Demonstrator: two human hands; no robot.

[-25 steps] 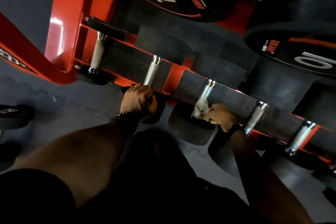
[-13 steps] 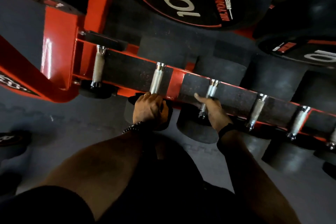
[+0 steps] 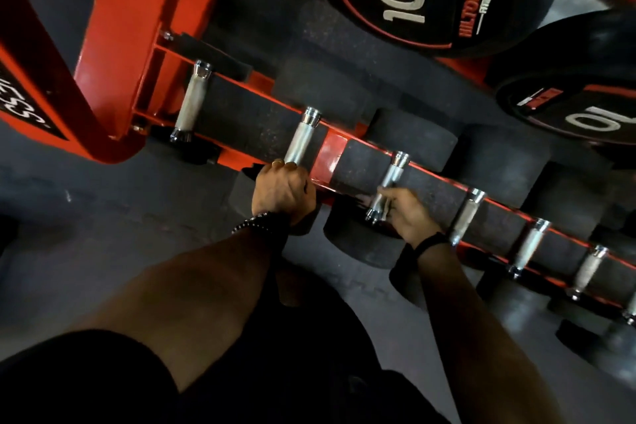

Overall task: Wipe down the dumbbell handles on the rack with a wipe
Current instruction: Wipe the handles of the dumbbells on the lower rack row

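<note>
- A red steel rack [image 3: 330,157] carries a row of black-headed dumbbells, their silver handles crossing its dark rails from far left to near right.
- Seven handles show in the row; the last, at the right edge, is only partly in view.
- The handles are bright metal with chrome collars at both ends; the knurled middles look paler and matte.
- The left hand [image 3: 282,191] has its grip curled around the near end of the second handle [image 3: 302,141], a beaded bracelet [image 3: 251,222] on the wrist.
- The right hand [image 3: 407,213] wraps its grip round the near part of the third handle [image 3: 389,186], a dark band [image 3: 430,243] on the wrist.
- Whether a wipe lies inside that grip cannot be told.
- Two black weight plates marked "10" [image 3: 402,0] stand beyond the rack.
- Grey floor mats [image 3: 103,217] lie below.
</note>
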